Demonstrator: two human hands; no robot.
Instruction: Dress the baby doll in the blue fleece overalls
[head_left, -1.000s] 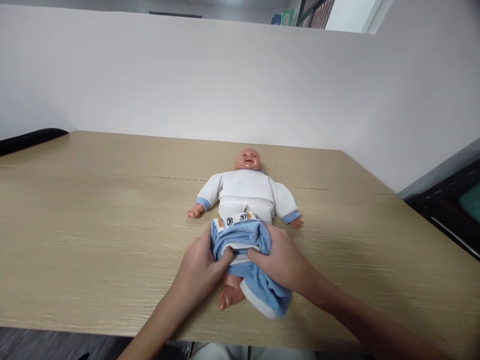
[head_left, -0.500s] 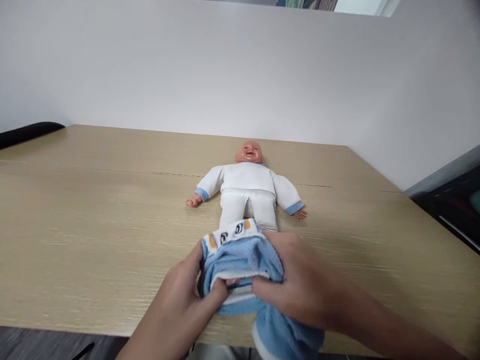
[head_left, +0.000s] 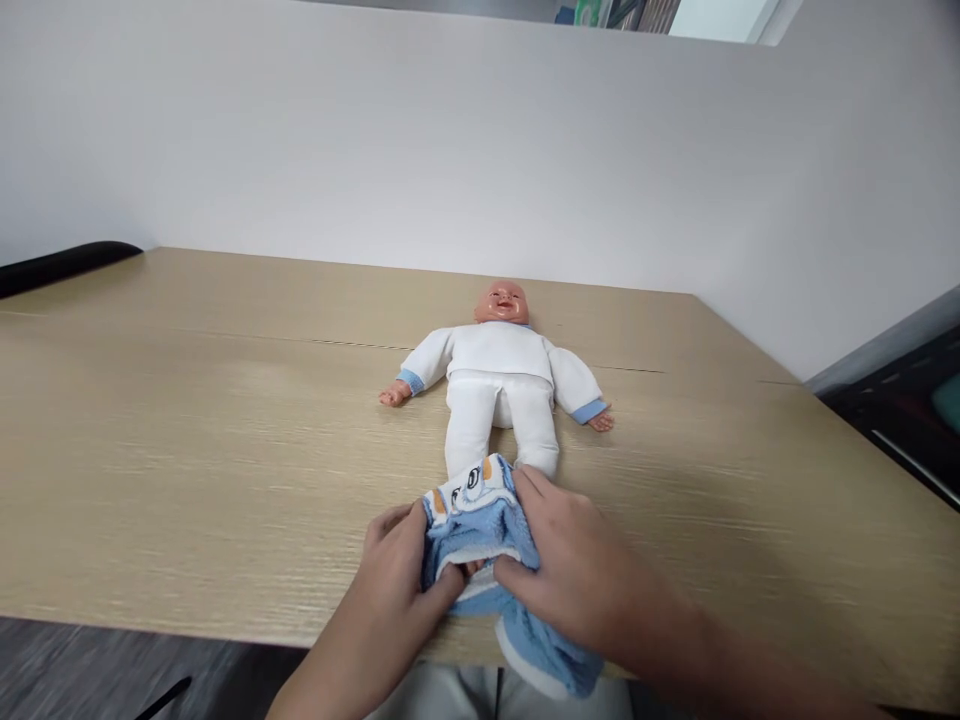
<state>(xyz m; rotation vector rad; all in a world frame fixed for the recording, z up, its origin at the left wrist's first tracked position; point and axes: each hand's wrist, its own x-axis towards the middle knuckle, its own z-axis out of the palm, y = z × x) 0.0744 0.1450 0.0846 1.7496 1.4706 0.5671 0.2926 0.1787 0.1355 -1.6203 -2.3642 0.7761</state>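
Observation:
A small blue terry garment (head_left: 484, 525) with white trim and embroidered eyes is bunched between my hands at the doll's feet end. My left hand (head_left: 399, 575) grips its left side, the thumb at the white-edged opening. On the other side my right hand (head_left: 566, 555) is closed on the cloth, its thumb also at that opening. A blue part with a white cuff hangs down below the right hand. Something skin-coloured shows inside the opening; I cannot tell what. The doll (head_left: 501, 350), in white clothes with blue cuffs, lies on its back, its feet hidden.
The wooden table (head_left: 225, 450) runs back to a pale wall (head_left: 450, 130). A black object (head_left: 67, 265) is at the far left, and a dark screen-like object (head_left: 900, 400) stands at the right. Grey-clad legs (head_left: 450, 693) show below the table's front edge.
The garment has come slightly toward me and looks more gathered between my hands. More of the doll's legs shows. The view has shifted a little.

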